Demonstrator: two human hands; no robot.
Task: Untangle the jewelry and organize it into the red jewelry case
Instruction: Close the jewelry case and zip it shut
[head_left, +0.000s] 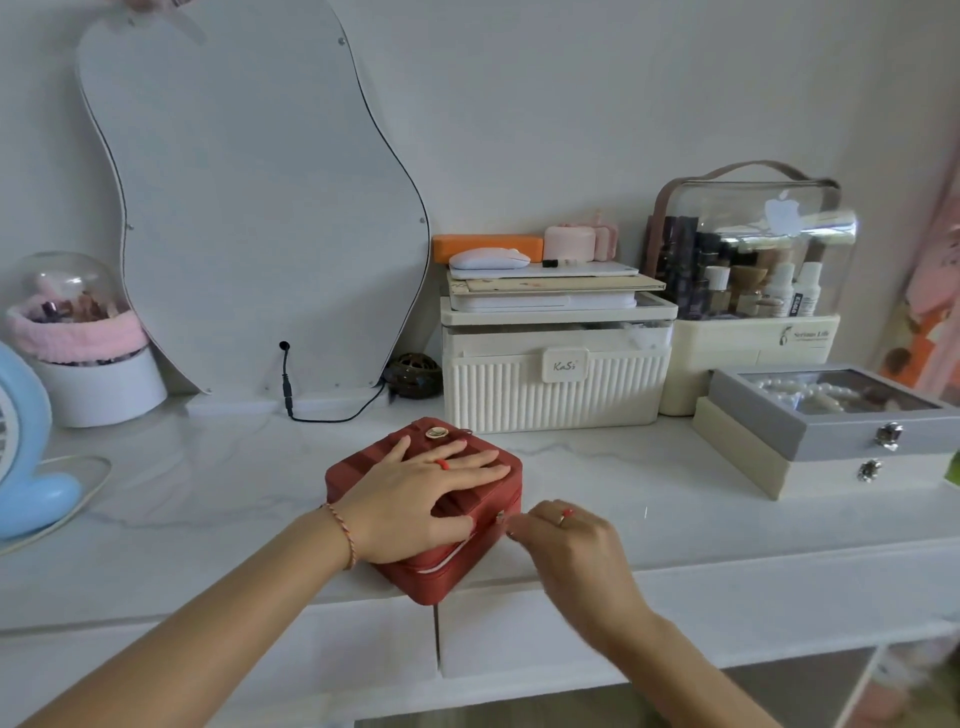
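A square red ribbed leather jewelry case (441, 566) with rounded corners and a round gold emblem on its closed lid sits at the front edge of the white marble-patterned table (649, 467). The left hand (415, 493) rests flat on the lid, fingers straight. The right hand (566, 540) pinches the small metal zipper pull (501, 518) on the case's near-right side.
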